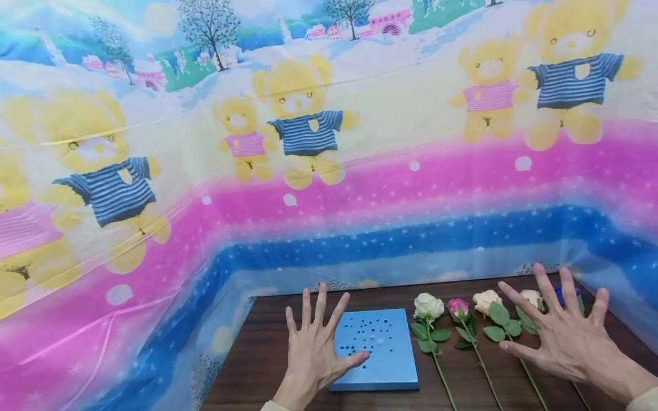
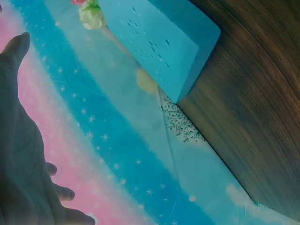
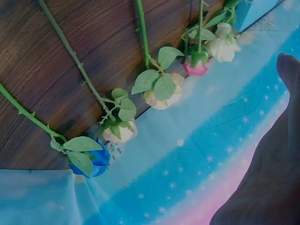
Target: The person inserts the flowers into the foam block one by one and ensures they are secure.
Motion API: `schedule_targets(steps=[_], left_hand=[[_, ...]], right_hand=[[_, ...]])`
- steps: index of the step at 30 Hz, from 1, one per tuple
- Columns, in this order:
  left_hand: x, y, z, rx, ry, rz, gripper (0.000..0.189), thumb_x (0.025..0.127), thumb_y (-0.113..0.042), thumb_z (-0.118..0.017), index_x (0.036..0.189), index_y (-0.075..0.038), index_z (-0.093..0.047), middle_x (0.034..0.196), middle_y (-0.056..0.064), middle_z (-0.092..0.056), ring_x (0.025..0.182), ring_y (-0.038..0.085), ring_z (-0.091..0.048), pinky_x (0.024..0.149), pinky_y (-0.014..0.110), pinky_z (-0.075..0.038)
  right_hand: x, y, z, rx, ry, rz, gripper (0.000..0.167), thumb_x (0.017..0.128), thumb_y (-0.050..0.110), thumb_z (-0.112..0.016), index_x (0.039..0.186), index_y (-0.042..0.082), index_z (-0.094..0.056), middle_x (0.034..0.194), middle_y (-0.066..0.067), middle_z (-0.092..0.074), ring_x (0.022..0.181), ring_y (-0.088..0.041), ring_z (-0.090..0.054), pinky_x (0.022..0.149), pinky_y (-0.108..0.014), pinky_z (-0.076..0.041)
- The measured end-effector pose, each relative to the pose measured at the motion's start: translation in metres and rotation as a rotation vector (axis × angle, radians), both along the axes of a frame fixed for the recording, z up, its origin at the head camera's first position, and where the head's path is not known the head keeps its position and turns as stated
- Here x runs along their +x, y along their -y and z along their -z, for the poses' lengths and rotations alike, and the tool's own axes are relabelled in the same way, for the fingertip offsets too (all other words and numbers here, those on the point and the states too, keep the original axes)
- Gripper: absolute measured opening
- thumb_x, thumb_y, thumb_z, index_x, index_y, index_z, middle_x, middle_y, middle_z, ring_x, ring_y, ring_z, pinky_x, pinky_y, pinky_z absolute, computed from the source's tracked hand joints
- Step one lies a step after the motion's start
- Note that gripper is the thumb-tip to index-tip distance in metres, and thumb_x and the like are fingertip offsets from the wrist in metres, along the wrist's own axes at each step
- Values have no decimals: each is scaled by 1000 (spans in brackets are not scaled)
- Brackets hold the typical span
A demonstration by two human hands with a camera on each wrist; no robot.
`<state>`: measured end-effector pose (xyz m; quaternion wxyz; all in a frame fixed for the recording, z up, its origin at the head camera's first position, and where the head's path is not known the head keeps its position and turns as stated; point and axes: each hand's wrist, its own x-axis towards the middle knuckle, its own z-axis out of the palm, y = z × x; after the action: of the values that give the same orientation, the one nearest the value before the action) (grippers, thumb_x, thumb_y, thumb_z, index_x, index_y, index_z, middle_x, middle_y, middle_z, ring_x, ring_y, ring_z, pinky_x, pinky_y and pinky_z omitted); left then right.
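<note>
My left hand (image 1: 315,353) is held up with its fingers spread, its thumb overlapping a light blue foam block (image 1: 382,368) in the head view. Small dark holes pepper the block's top. Fingers splayed too, my right hand (image 1: 568,339) hovers over a row of long-stemmed roses and holds nothing. From the left come a white rose (image 1: 429,306), a pink rose (image 1: 457,308) and a cream rose (image 1: 485,301). Partly behind the right hand are a pale rose (image 1: 532,297) and a blue rose (image 3: 99,159), both showing more fully in the right wrist view.
Beneath everything is a dark wood-grain table (image 1: 252,354). A patterned cloth (image 1: 370,188) with printed bears, a pink band and a blue band hangs along the table's back and sides. The rose stems run toward the table's near edge.
</note>
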<state>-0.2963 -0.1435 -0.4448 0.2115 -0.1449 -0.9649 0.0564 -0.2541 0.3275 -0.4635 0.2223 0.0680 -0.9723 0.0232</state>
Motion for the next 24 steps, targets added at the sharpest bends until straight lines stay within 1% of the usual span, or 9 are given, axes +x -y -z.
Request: schedule_targets(steps=[4, 8, 12, 14, 16, 18, 21, 23, 24], left_hand=[[-1, -1, 2, 38, 22, 16, 122, 82, -102, -58, 179, -45, -12, 188, 6, 8, 172, 43, -1, 128, 77, -18], [-3, -3, 4, 56, 32, 17, 122, 82, -103, -56, 179, -46, -11, 188, 4, 9, 173, 42, -2, 129, 75, -19], [-5, -6, 7, 103, 65, 34, 120, 83, -100, -59, 179, -46, -11, 188, 4, 9, 173, 42, -3, 128, 76, -21], [-5, -7, 7, 132, 90, 37, 119, 84, -99, -59, 179, -46, -13, 189, 5, 7, 172, 44, -7, 126, 77, -24], [-4, -7, 9, 168, 122, 36, 118, 84, -99, -60, 179, -45, -14, 189, 5, 5, 171, 46, -13, 123, 77, -31], [-4, -7, 10, 203, 158, 31, 119, 84, -100, -59, 179, -45, -13, 189, 5, 3, 168, 49, -22, 117, 76, -41], [-4, -4, 14, 255, 209, 35, 121, 83, -100, -60, 179, -46, -12, 189, 4, -3, 160, 51, -38, 98, 72, -55], [-4, -2, 18, 294, 245, 47, 121, 83, -98, -63, 179, -45, -13, 188, 4, -9, 153, 53, -48, 82, 67, -59], [-4, -1, 20, 316, 261, 54, 120, 83, -97, -65, 179, -44, -15, 188, 6, -13, 148, 54, -52, 74, 64, -59]], right_hand=[[0, 0, 2, -5, 4, 3, 123, 87, 91, -70, 178, 50, 3, 180, -16, 34, 158, -56, 37, 103, -92, 26], [1, 0, 3, -12, -10, -3, 125, 86, 90, -71, 178, 49, 2, 180, -15, 33, 159, -55, 37, 103, -92, 26], [2, -1, 3, -15, -5, 13, 128, 85, 91, -71, 177, 49, 7, 180, -14, 34, 159, -57, 35, 103, -93, 25], [2, -1, 3, -24, 9, 22, 130, 85, 91, -71, 177, 49, 10, 180, -16, 34, 158, -59, 34, 102, -94, 23], [2, -2, 3, -50, 33, 31, 130, 85, 91, -71, 177, 48, 11, 179, -18, 35, 157, -60, 35, 101, -95, 22], [1, -3, 3, -80, 52, 44, 130, 86, 91, -71, 177, 48, 12, 179, -23, 32, 157, -62, 33, 100, -98, 19], [-1, -6, 3, -114, 72, 73, 131, 86, 91, -71, 177, 48, 12, 179, -31, 25, 156, -69, 27, 99, -101, 12], [-2, -10, 4, -117, 95, 89, 131, 86, 92, -69, 176, 47, 14, 177, -35, 25, 154, -76, 21, 97, -103, 4], [-2, -12, 5, -117, 113, 94, 131, 86, 93, -68, 176, 46, 14, 176, -36, 25, 152, -79, 17, 97, -103, 0]])
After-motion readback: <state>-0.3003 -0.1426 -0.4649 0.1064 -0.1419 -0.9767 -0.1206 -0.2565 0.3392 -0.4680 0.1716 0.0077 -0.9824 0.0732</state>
